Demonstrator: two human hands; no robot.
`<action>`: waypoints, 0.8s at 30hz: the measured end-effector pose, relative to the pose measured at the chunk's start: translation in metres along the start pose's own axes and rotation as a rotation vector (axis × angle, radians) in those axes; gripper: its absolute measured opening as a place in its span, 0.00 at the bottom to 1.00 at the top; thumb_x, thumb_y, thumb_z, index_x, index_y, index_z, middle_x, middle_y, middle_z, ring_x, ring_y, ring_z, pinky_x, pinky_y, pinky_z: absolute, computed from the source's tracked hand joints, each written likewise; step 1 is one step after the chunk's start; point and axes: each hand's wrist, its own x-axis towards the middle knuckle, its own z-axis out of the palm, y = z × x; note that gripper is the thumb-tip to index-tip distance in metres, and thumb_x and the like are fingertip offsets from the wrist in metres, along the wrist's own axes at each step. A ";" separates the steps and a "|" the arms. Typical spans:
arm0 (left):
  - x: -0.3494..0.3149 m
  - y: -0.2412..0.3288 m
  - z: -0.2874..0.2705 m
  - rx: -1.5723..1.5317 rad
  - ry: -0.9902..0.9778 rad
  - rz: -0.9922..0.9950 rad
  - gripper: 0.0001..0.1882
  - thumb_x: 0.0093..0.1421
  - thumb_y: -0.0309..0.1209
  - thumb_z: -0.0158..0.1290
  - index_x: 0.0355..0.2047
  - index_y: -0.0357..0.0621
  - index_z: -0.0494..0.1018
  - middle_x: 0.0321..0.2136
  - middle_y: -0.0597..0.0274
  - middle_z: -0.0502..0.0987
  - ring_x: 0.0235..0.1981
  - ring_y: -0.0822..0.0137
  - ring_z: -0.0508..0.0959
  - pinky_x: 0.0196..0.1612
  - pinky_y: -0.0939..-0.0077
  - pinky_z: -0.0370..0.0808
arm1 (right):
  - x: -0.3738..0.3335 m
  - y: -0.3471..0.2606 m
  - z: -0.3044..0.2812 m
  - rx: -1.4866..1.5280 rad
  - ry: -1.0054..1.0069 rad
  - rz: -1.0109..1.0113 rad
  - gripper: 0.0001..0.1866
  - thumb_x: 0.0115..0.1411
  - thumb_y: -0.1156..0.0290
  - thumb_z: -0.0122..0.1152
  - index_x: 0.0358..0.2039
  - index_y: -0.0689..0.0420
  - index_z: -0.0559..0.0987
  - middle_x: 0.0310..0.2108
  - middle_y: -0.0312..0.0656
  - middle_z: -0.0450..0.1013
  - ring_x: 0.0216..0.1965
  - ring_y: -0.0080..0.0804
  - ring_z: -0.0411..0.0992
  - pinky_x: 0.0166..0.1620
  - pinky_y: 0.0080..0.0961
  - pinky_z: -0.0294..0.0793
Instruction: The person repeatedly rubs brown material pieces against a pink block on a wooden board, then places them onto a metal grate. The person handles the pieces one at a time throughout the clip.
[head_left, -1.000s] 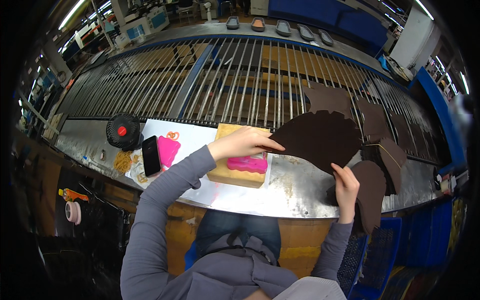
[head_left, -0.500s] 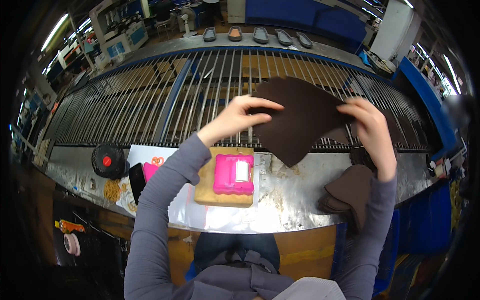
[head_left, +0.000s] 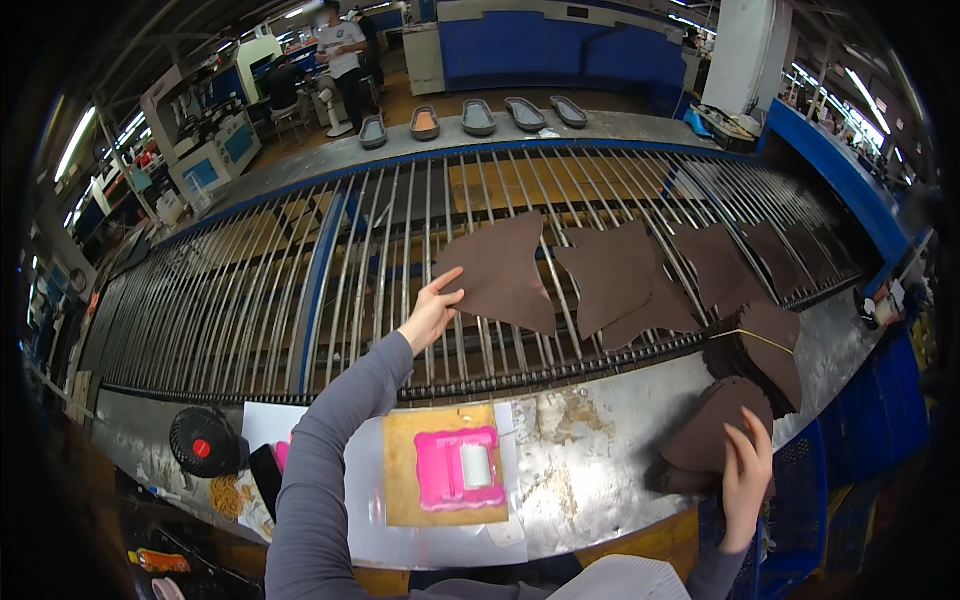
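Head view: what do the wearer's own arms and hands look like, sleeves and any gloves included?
The left hand and right hand are bare: no gloves, and no watch visible at either wrist. Both arms wear plain, long grey sleeves; the left sleeve is creased, while the right sleeve shows only near its cuff. No cables or markings are visible on them.

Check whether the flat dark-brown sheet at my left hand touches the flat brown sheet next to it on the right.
Apart. The head view shows a narrow open gap separating the sheet at your left hand from the neighbouring sheet.
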 end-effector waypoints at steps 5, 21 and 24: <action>0.023 -0.049 -0.017 0.015 0.054 -0.131 0.25 0.66 0.16 0.45 0.64 0.39 0.62 0.62 0.49 0.63 0.56 0.59 0.73 0.57 0.71 0.77 | -0.087 0.062 -0.002 -0.149 0.063 0.469 0.15 0.61 0.79 0.56 0.49 0.63 0.77 0.57 0.49 0.67 0.57 0.48 0.67 0.60 0.38 0.65; -0.110 0.086 -0.005 0.620 -0.039 -0.305 0.22 0.66 0.31 0.51 0.60 0.45 0.68 0.60 0.56 0.64 0.61 0.65 0.66 0.59 0.63 0.69 | -0.087 0.104 -0.001 -0.547 0.054 0.668 0.26 0.50 0.65 0.71 0.48 0.66 0.78 0.49 0.49 0.73 0.52 0.49 0.69 0.53 0.39 0.69; -0.172 0.116 0.000 0.765 0.005 -0.202 0.20 0.64 0.29 0.52 0.57 0.43 0.71 0.52 0.62 0.71 0.52 0.72 0.73 0.54 0.73 0.71 | -0.074 0.077 -0.004 -0.488 0.105 0.721 0.19 0.52 0.67 0.69 0.43 0.61 0.77 0.47 0.51 0.74 0.46 0.54 0.73 0.48 0.43 0.72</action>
